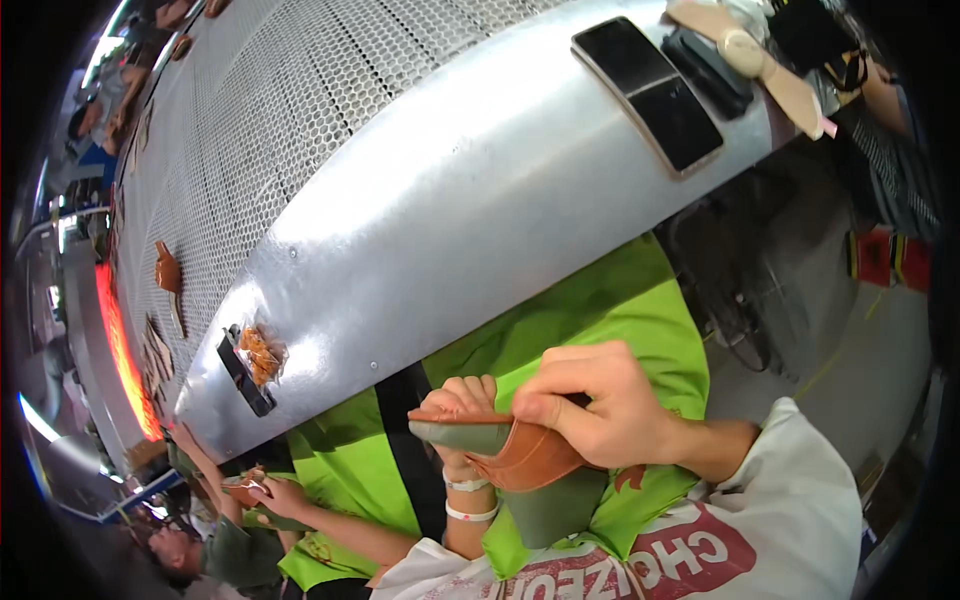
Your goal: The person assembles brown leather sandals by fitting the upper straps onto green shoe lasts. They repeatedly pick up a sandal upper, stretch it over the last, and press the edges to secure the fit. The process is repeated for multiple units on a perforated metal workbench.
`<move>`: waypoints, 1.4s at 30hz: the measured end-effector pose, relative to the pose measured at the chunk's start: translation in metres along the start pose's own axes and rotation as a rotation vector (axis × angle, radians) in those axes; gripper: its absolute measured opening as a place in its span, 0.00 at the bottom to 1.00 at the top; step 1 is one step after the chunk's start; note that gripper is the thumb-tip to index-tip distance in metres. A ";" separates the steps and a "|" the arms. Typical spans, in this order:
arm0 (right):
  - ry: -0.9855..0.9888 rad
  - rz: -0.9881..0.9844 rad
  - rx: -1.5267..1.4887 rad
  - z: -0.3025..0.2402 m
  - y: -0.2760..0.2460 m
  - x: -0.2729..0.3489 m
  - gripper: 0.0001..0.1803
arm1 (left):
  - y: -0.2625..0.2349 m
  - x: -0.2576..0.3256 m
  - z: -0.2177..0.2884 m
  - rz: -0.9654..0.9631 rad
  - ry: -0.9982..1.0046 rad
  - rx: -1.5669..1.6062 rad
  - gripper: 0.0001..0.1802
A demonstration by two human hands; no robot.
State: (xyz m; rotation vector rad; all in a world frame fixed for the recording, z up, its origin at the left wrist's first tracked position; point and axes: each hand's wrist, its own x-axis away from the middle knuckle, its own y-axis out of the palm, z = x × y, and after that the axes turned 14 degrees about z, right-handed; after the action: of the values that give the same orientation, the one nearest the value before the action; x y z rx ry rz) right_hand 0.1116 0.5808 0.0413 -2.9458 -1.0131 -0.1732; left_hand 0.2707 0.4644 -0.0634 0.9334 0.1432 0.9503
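Observation:
Close to my body I hold a brown leather shoe upper (535, 455) with a grey-green lining. Around its far left part the fingers of my left hand (462, 398) are curled, and the piece partly covers that hand. Bands circle the left wrist. My right hand (605, 405) pinches the upper's top edge between thumb and bent fingers. Below the brown leather a grey-green flap hangs down over the bright green apron (650, 320).
Ahead is a shiny metal ledge (400, 250) beside a honeycomb-mesh conveyor (290, 100). On the ledge lie a phone-like device (650, 95), a black case (708, 72) and a small plastic bag (260, 355). Another brown upper (167, 268) rests on the mesh. A co-worker's hand (285, 500) is at left.

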 end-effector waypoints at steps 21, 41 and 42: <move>0.163 -0.456 -0.079 -0.011 0.017 -0.010 0.17 | 0.014 0.028 0.018 0.202 -0.281 0.065 0.14; -0.046 -0.045 0.035 0.035 -0.007 -0.023 0.29 | 0.081 0.020 0.061 0.016 0.394 -1.032 0.06; -0.067 -0.045 0.017 0.037 -0.005 -0.022 0.28 | 0.078 0.023 0.063 0.020 0.409 -1.033 0.05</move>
State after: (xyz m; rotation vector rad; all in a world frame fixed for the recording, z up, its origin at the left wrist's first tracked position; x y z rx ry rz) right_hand 0.0952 0.5732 0.0025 -2.9338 -1.0835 -0.0673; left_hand 0.2658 0.4612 0.0392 -0.2133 -0.0237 1.0453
